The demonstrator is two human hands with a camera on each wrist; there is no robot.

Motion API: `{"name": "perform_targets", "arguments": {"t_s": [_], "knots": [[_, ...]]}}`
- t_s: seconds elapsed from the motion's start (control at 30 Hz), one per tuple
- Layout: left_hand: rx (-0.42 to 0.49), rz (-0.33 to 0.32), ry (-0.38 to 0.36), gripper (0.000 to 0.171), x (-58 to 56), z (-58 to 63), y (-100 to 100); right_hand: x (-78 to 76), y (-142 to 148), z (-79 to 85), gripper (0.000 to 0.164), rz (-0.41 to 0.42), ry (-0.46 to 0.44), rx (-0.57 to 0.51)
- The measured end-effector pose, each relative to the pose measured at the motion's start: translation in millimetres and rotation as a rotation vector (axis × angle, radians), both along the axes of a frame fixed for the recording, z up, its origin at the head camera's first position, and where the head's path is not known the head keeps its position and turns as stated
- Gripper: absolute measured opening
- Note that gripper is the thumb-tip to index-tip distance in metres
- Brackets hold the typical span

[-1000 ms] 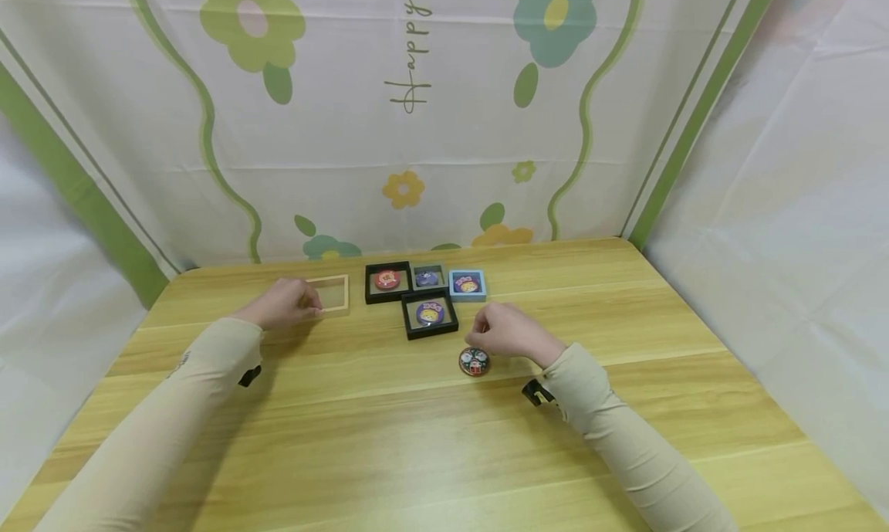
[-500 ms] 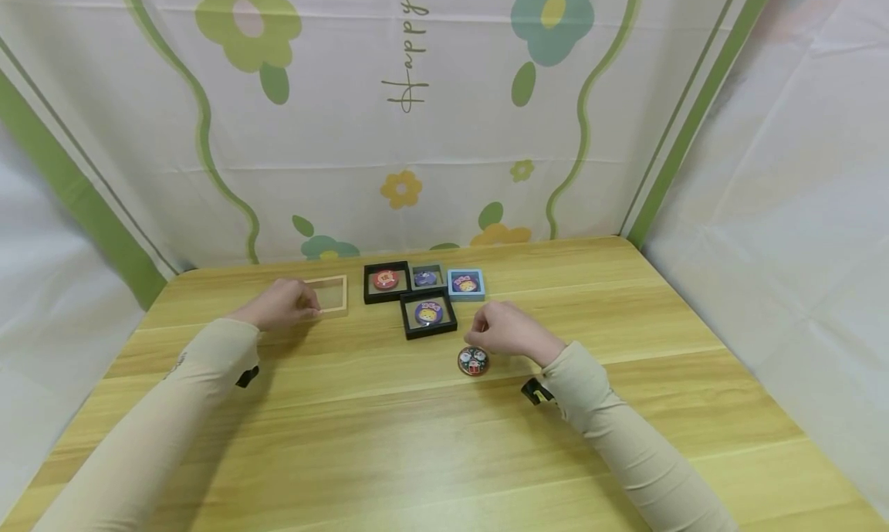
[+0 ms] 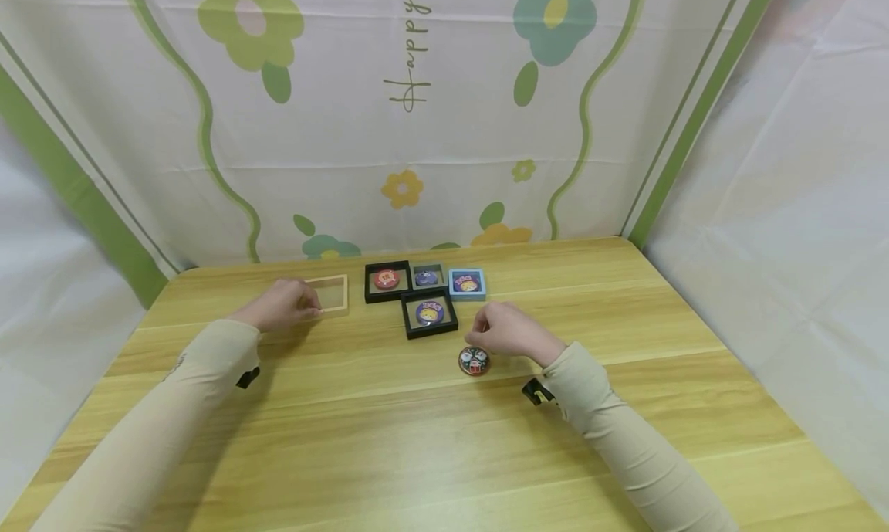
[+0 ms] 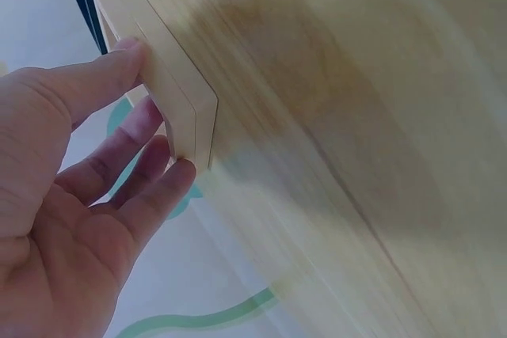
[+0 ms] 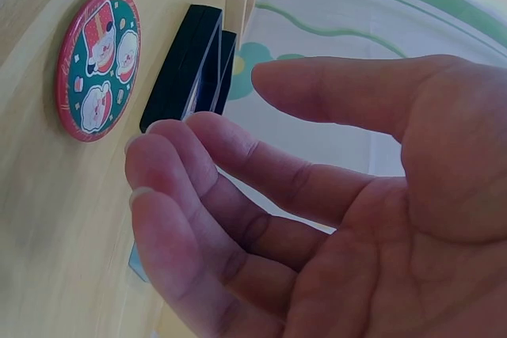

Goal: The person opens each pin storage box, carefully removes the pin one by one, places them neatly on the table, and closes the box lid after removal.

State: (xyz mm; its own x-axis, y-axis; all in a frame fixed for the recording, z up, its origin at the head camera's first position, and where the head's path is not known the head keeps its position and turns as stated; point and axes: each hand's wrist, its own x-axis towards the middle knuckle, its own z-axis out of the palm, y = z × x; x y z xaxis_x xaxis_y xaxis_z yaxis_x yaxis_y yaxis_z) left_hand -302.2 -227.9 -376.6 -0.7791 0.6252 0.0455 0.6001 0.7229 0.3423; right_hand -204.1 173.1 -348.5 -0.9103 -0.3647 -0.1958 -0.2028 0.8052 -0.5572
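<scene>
Judged the printed round badge (image 3: 474, 360) light, stiff and hard to crush, likely slick across its smooth face, so best taken by opposite edges of the rim. Found it lying flat on the table (image 3: 389, 439), just to the near right of the near black frame (image 3: 432, 332), not touching it. Saw the right hand (image 3: 512, 331) just beyond the badge, right of the near black frame, with loosely bent fingers, a thumb apart from them and nothing held; made out a small gap to the badge in the right wrist view. Saw the pale frame (image 4: 178, 77), well left of the near black frame, pinched between thumb and fingers of the left hand (image 3: 281, 304); judged likewise light and rigid.
</scene>
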Motion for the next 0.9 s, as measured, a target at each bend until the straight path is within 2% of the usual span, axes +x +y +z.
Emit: {"name": "perform_targets", "arguments": {"t_s": [0.2,0.4,0.67,0.83,0.9], "knots": [[0.015,0.019,0.011,0.006,3.2,0.0,0.9,-1.5,-0.5,-3.5,0.02,0.012,0.003,-0.004],[0.05,0.091,0.003,0.023,10.0,5.0,7.7,-3.1,0.7,-5.5,0.021,0.015,0.004,-0.018],[0.018,0.14,0.035,0.023,27.6,7.7,13.3,-3.6,0.5,-8.4,0.022,0.024,0.001,-0.021],[0.043,0.165,0.057,0.024,41.7,11.8,17.9,-3.1,0.6,-7.7,0.021,0.014,-0.012,-0.032],[0.054,0.171,0.094,0.024,49.7,15.0,21.3,-3.5,0.7,-7.3,0.02,0.009,-0.013,-0.036]]}}
